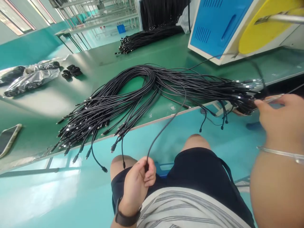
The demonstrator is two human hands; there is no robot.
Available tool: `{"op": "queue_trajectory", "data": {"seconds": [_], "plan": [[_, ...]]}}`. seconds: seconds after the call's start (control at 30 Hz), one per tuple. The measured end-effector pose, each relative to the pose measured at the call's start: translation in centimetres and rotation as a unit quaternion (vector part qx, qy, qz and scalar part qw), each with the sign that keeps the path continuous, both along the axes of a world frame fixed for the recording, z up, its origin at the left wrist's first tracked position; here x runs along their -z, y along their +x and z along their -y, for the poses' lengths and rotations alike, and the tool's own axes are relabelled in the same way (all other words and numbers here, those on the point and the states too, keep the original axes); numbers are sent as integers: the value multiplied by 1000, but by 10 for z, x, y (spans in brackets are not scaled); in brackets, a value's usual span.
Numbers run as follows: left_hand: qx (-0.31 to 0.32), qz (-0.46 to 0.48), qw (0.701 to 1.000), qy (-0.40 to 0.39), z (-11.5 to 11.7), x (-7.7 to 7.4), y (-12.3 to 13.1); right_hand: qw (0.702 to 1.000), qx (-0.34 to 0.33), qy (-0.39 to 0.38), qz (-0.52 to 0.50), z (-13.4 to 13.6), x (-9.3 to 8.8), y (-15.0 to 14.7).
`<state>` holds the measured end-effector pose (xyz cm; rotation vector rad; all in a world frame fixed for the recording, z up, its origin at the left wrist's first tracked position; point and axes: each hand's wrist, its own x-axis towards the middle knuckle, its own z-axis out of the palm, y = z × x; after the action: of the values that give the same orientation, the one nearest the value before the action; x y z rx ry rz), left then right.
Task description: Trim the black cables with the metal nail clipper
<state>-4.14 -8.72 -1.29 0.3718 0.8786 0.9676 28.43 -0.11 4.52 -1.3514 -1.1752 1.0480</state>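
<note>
Left hand [140, 182]: fingers closed around one black cable [166, 124], which arched toward the cable bundle [152, 74] on the green bench [166, 50] | Right hand [282, 117]: near the bundle's right-hand ends, finger grasp indeterminable

- Low down, the left hand [140, 178] is seen curled into a fist!
- Well to its right and higher, the right hand [283, 111] is stretched out, its grip blurred.
- Behind that hand, the right forearm [276, 193] is extended.
</note>
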Motion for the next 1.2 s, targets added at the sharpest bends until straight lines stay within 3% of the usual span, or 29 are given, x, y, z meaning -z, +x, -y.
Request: {"op": "queue_trajectory", "data": {"seconds": [0.07, 0.2, 0.3, 0.37, 0.47, 0.57, 0.77, 0.93, 1.2], "plan": [[38, 23, 999, 16, 2, -1, 0, 999, 26, 6, -19, 7, 6, 3], [115, 28, 984, 130, 13, 0, 7, 995, 90, 19, -39, 21, 33, -6], [123, -44, 979, 158, 18, -1, 14, 991, 119, 11, -54, 30, 51, -25], [103, -110, 978, 141, 18, -5, 20, 994, 91, -23, -62, 40, 56, -46], [66, -177, 976, 109, 15, -14, 28, 988, -47, -89, -120, 56, 54, -84], [68, -180, 975, 108, 13, -20, 35, 950, -138, -108, -257, 69, 46, -114], [58, -181, 974, 121, 18, -19, 41, 925, -107, -135, -337, 79, 41, -135], [70, -203, 967, 140, 20, -19, 41, 931, -98, -135, -324, 83, 42, -135], [66, -165, 973, 148, 19, -20, 42, 938, -87, -150, -300, 85, 39, -135]]}}
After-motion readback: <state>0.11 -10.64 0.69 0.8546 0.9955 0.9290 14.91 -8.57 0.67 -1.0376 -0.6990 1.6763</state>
